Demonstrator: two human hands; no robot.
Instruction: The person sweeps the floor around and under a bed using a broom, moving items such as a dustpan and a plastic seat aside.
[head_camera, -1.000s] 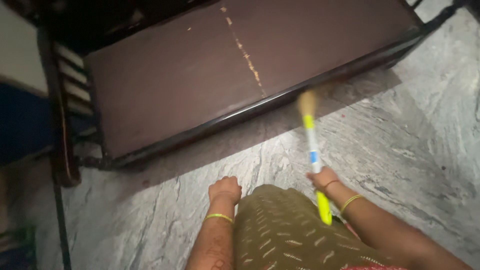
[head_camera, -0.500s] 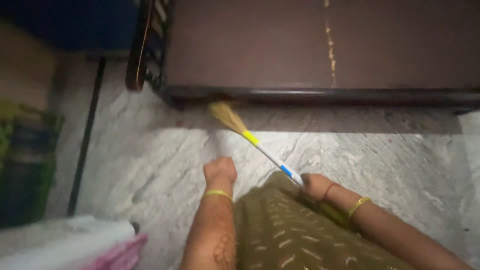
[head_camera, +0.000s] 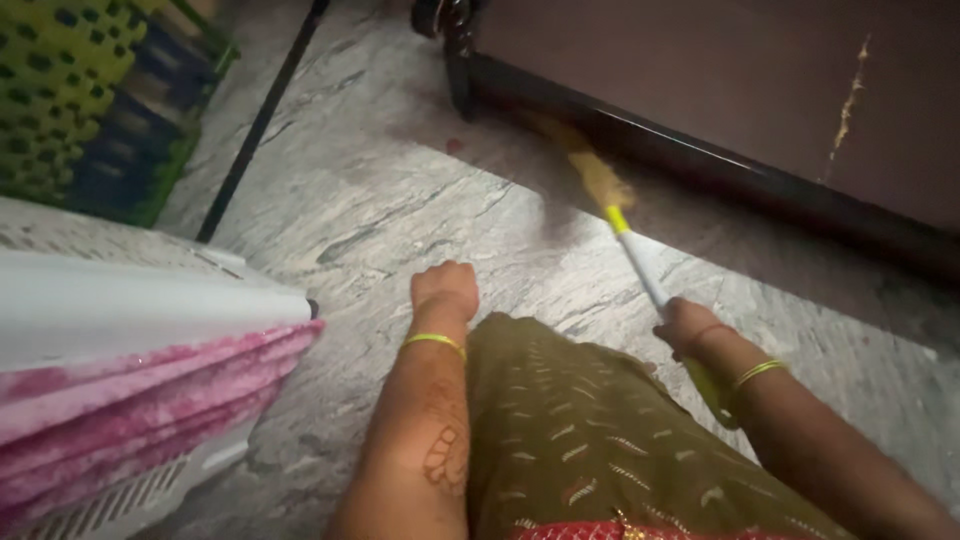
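The right hand (head_camera: 688, 325) is wrapped tight around the handle of a broom (head_camera: 632, 262), whose straw head reaches ahead of it, under the edge of the dark bed frame (head_camera: 700, 160). The broom looks light and stiff in the plastic handle, springy at the bristles; mid-handle seems the best hold. The left hand (head_camera: 445, 290), curled into a loose fist, is braced on the stone floor (head_camera: 400, 220) beside the knee.

No packages, labels, signs or screens are in view.
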